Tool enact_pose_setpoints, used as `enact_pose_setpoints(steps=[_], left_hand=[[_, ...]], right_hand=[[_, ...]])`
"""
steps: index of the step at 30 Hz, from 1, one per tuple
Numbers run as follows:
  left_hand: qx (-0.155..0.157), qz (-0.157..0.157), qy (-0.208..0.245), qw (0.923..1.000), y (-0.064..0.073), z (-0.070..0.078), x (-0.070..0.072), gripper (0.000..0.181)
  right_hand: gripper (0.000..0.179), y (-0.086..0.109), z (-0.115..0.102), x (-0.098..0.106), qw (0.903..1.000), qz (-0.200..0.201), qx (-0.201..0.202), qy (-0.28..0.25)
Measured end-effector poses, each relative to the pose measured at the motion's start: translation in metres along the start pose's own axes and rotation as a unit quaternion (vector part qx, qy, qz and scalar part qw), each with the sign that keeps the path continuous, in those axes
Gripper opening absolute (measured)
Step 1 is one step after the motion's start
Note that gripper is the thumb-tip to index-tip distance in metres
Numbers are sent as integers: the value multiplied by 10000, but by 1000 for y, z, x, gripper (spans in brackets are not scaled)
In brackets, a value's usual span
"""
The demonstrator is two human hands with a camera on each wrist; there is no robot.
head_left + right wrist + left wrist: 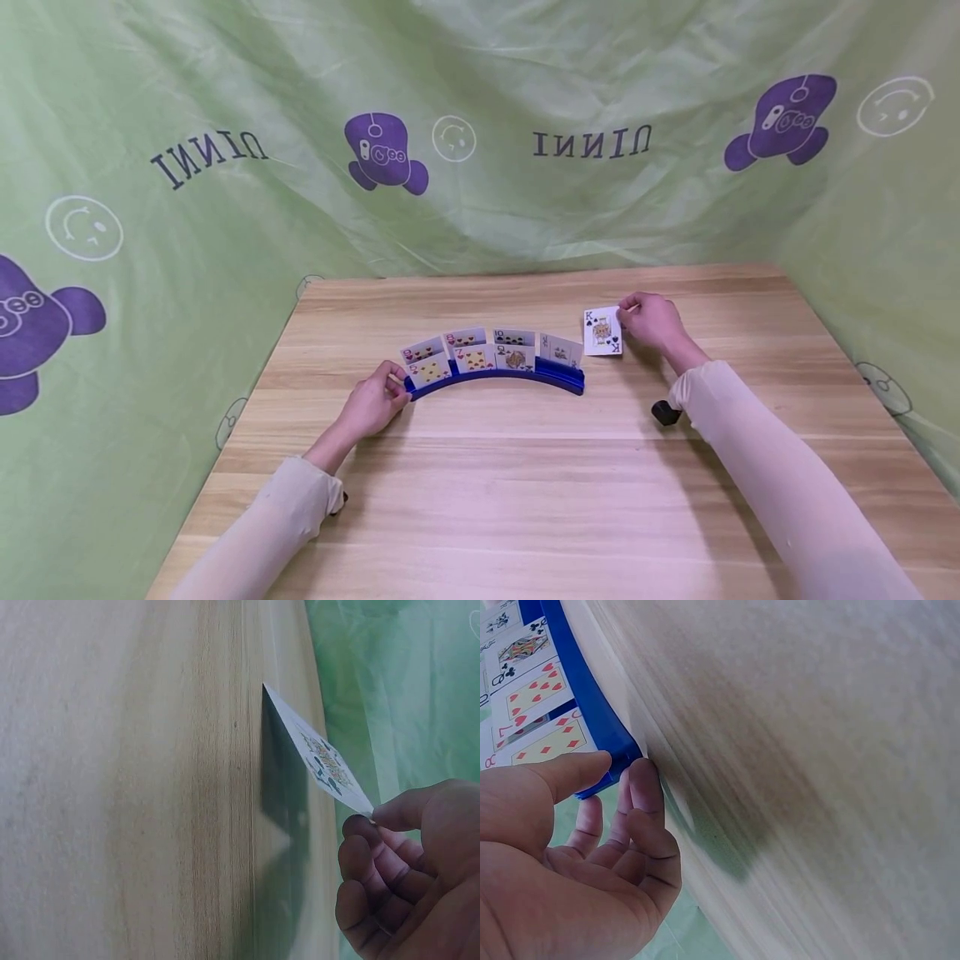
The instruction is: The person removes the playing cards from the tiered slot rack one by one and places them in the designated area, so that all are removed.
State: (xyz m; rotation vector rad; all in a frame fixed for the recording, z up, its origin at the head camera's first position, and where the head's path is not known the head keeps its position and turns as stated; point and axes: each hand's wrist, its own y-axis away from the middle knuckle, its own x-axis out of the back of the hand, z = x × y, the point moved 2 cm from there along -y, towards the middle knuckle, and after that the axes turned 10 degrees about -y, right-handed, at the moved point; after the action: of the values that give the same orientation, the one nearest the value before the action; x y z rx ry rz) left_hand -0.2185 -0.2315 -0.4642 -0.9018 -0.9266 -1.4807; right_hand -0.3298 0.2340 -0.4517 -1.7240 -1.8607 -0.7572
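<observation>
A curved blue card holder (555, 379) stands on the table with playing cards upright in two rows. In its front row are a five (429, 370), a seven (474, 359) and a queen (514, 357); behind them stand a nine, an eight, a ten (513, 337) and another card (559, 350) at the right. My left hand (373, 403) pinches the left end of the holder between thumb and fingers, as the left wrist view shows. To the right of the holder, my right hand (654, 322) pinches a king playing card (602, 331) by one edge, tilted above the table in the right wrist view.
The wooden table (525, 483) spreads in front of the holder and to both sides. Behind and beside it hangs a green curtain (525, 217) with purple figures. A dark band piece (665, 412) sits under the right sleeve.
</observation>
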Motion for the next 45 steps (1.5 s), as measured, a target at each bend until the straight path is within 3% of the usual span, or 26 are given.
enact_pose_setpoints(steps=[34, 45], left_hand=[[-44, 74, -12, 10000, 1, 0, 1, 27], [-45, 78, 23, 10000, 1, 1, 1, 27]], right_hand=[[26, 17, -1, 6, 9989, 140, 266, -368], [28, 23, -2, 6, 9956, -30, 53, -936]])
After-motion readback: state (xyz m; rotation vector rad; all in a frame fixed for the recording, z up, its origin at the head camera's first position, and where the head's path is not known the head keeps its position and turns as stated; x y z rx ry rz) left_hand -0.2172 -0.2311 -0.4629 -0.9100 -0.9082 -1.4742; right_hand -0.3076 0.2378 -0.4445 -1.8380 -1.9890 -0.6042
